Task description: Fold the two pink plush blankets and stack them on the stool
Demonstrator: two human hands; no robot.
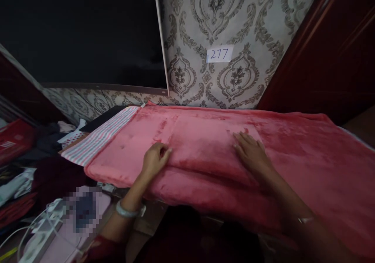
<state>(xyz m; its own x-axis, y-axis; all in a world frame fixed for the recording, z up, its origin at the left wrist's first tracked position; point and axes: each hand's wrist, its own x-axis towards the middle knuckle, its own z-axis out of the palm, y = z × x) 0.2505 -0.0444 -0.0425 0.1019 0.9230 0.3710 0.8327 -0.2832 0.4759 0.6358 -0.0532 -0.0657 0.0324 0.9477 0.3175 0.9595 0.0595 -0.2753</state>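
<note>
A pink plush blanket (202, 134) lies spread over a long surface against the wall, its near side hanging down in folds. My left hand (155, 159) rests on it left of the middle, fingers curled in and thumb pointing right; whether cloth is pinched in them is hidden. Further right, my right hand (250, 149) lies flat on the plush with its fingers stretched out. A crease runs across the blanket between the two hands. At the left end a striped cloth (101, 138) shows from under the blanket's edge.
A large dark television screen (88, 32) hangs at upper left. Patterned wallpaper bears a paper label (219, 54) reading 277. Dark red wood panels (328, 52) stand at right. Lower left, a power strip (43, 231) with white cables lies near heaped clothes (55, 181).
</note>
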